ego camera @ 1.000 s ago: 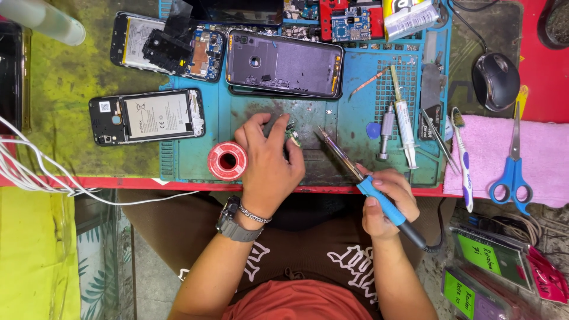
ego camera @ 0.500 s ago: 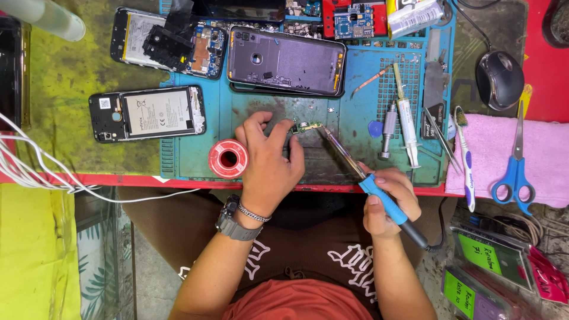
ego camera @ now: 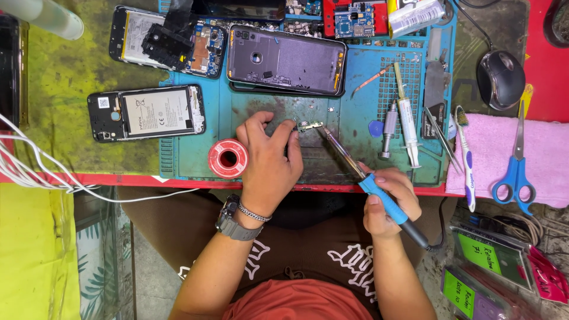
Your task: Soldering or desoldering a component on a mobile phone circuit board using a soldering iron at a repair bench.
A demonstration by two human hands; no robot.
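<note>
Both hands reach forward — left hand [ego camera: 268, 159] knuckles up, fingers pinched; right hand [ego camera: 388, 198] curled in a pen-like grip

Teal mat [ego camera: 355, 106], red solder spool [ego camera: 228, 158], blue-handled iron [ego camera: 379, 198] & scissors [ego camera: 515, 175], pink towel [ego camera: 545, 148].

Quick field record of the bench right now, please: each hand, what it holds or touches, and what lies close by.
left hand: fingertips pin a small circuit board to the teal mat
right hand: grips a blue-handled soldering iron, tip at the board
beside left hand: red solder spool
above: open phone shell
right of mat: scissors on pink towel
</note>
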